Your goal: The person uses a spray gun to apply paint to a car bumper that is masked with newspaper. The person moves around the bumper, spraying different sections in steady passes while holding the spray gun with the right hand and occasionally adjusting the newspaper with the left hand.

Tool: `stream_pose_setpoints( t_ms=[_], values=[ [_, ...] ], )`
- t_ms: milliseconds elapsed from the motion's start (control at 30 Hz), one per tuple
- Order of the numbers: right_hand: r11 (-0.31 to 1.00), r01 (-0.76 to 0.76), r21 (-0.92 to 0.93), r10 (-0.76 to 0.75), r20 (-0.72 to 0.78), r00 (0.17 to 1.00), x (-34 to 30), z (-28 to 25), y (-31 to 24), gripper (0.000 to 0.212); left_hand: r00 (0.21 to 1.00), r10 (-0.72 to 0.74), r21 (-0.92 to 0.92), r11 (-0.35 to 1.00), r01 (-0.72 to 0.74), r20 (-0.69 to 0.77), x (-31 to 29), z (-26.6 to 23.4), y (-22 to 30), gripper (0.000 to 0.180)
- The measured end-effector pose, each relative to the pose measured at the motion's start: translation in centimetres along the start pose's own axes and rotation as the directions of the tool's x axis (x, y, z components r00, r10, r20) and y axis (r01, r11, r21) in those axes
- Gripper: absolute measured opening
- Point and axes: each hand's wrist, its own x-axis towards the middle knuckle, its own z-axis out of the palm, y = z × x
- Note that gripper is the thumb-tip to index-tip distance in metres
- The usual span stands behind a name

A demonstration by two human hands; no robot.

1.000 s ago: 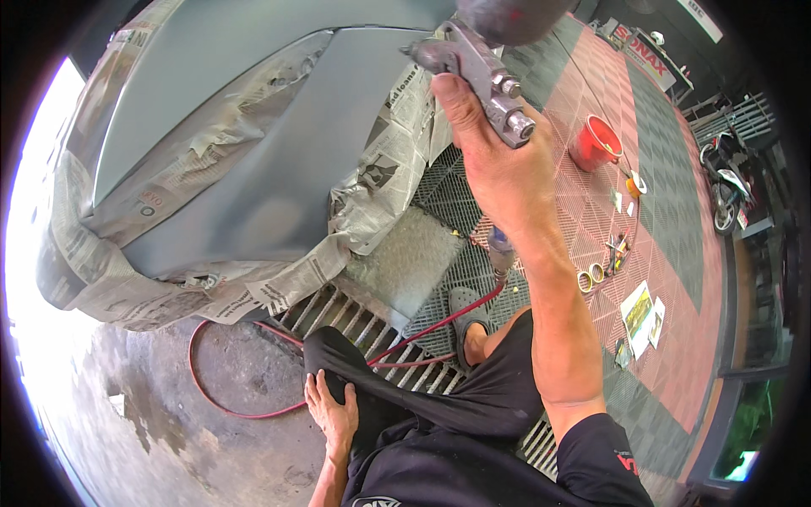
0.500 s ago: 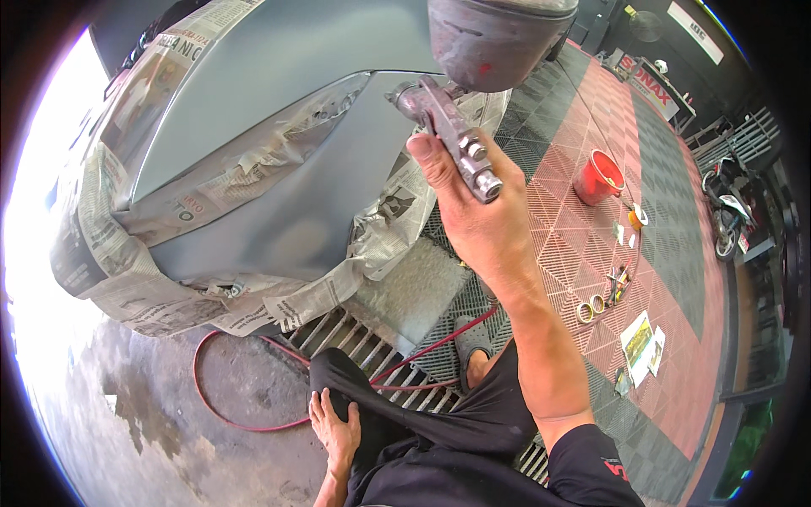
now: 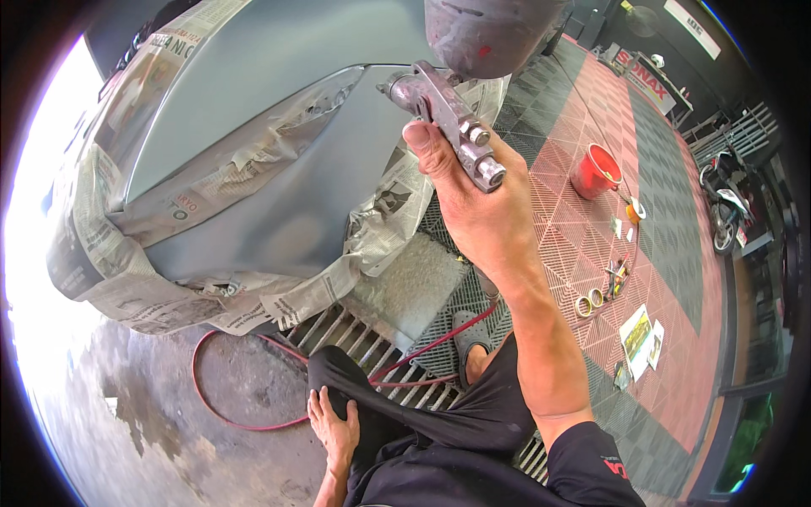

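My right hand (image 3: 486, 194) is wrapped round a spray gun (image 3: 452, 118), with the thumb along its near side. A dark, paint-stained cup (image 3: 494, 38) sits on top of the gun. The nozzle end points left toward a grey car body panel (image 3: 296, 198), apart from its surface. Newspaper masking (image 3: 211, 304) covers the panel's lower edge, and more masks the long headlight-shaped opening (image 3: 245, 169). The fingers on the trigger side are hidden behind the gun. My left hand (image 3: 334, 422) rests on my left knee, its fingers spread and holding nothing.
A red hose (image 3: 207, 406) loops over the concrete and the metal drain grate (image 3: 329, 334). On the tiled floor to the right are a red bucket (image 3: 596, 173), tape rolls (image 3: 585, 306), small tools (image 3: 617, 275) and papers (image 3: 635, 338). A motorcycle (image 3: 726, 207) stands far right.
My right hand and the spray gun have risen slightly in the picture, with the nozzle a little further left. My left hand stays on the knee.
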Motion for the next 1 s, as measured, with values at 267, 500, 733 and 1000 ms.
stream_pose_setpoints(
  t_ms=[267,500,733,1000],
  values=[
    [0.993,-0.058,-0.102,0.047,-0.104,0.993,2.4,-1.5,0.9,0.052,0.999,-0.013,0.003,1.000,0.013,-0.034,-0.3,-0.2,-0.7,0.081],
    [0.994,-0.063,-0.084,0.048,-0.176,0.983,3.0,-2.1,0.7,0.054,0.999,0.000,-0.006,1.000,0.000,-0.040,-0.5,0.3,-0.4,0.080],
    [0.996,-0.025,-0.091,0.021,-0.044,0.999,0.5,0.0,-1.1,0.050,1.000,-0.020,-0.001,1.000,0.020,-0.017,-0.6,-0.1,-0.2,0.081],
    [0.999,0.012,0.052,-0.016,0.074,0.997,-1.9,2.1,-2.2,0.037,0.999,-0.020,-0.021,1.000,0.020,-0.041,-0.6,0.0,-0.5,0.080]
  ],
)
